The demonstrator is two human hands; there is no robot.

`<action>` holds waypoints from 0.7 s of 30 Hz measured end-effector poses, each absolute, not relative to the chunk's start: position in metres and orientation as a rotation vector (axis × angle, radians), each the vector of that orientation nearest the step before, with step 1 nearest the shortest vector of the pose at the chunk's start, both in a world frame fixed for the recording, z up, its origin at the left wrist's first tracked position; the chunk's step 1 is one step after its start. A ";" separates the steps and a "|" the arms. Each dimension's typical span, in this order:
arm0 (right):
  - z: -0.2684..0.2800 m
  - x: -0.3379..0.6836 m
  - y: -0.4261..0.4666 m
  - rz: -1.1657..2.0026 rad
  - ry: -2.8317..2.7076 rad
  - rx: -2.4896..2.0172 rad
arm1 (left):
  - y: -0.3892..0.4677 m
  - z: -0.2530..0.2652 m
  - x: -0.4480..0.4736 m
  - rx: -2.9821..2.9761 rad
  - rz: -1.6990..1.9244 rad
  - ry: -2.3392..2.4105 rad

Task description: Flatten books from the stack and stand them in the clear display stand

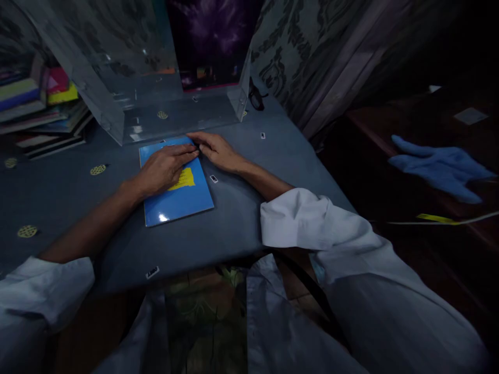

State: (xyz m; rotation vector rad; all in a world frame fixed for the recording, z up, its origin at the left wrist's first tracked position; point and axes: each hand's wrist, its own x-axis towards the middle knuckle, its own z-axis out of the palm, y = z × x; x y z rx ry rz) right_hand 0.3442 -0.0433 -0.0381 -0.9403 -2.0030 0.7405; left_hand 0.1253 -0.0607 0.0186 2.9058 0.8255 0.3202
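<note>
A thin blue book (pixel 179 202) with a yellow patch on its cover lies on the grey-blue tabletop in front of me. My left hand (pixel 166 166) rests flat across the cover, its fingers stretched toward the upper right. At the book's upper right edge is my right hand (pixel 216 150), with fingers extended over the corner and the thumb a little apart. The fingertips of both hands nearly meet there, beside a small dark spot that I cannot make out.
Behind the book stands a clear plastic stand (pixel 179 124) holding a dark purple book (pixel 214 41). Stacked books (pixel 50 111) are at the left. A dark object, perhaps glasses (pixel 256 97), lies behind the stand. Off the table at right is a blue glove (pixel 440 166).
</note>
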 end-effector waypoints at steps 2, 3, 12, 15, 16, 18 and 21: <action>-0.036 0.343 -0.047 0.685 -2.045 -1.006 | -0.075 0.019 0.123 2.866 0.305 0.796; -0.035 0.342 -0.048 0.660 -2.060 -1.034 | -0.082 0.019 0.121 2.855 0.303 0.769; -0.025 0.339 -0.070 0.603 -2.124 -1.122 | -0.152 0.023 0.105 2.893 0.383 0.541; -0.022 0.341 -0.092 0.609 -2.132 -1.111 | -0.164 0.024 0.100 2.905 0.350 0.543; -0.021 0.342 -0.102 0.614 -2.134 -1.107 | -0.167 0.023 0.099 2.905 0.345 0.544; -0.019 0.343 -0.122 0.623 -2.144 -1.098 | -0.170 0.022 0.097 2.891 0.339 0.550; -0.017 0.345 -0.150 0.646 -2.174 -1.068 | -0.170 0.018 0.096 2.850 0.342 0.571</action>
